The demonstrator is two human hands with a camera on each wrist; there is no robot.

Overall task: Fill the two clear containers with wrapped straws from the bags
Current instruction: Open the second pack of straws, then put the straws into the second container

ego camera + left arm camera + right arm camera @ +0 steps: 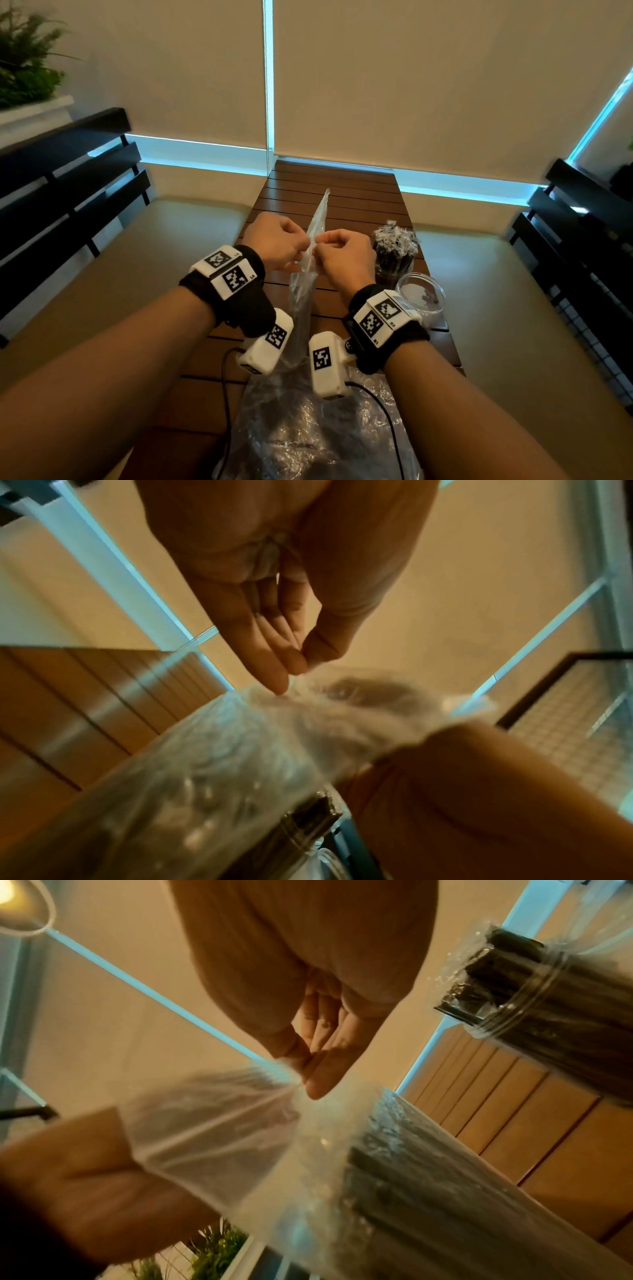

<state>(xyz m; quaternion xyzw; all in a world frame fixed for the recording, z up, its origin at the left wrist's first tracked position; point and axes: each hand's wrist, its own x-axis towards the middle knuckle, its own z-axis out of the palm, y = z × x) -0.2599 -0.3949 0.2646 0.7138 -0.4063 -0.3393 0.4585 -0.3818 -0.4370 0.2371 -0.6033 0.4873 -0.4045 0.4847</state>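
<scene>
Both hands pinch the clear straw bag point(310, 240): left grip point(277, 240) and right grip point(344, 258) at its mouth, facing.

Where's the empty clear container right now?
In the head view the empty container stands on the table's right side, just nearer than the straw-filled container, beside the right hand.

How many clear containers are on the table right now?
2: a straw-filled container at the table's right side, and an empty container just nearer the person, beside the right hand's wrist. None seems hidden.
</scene>
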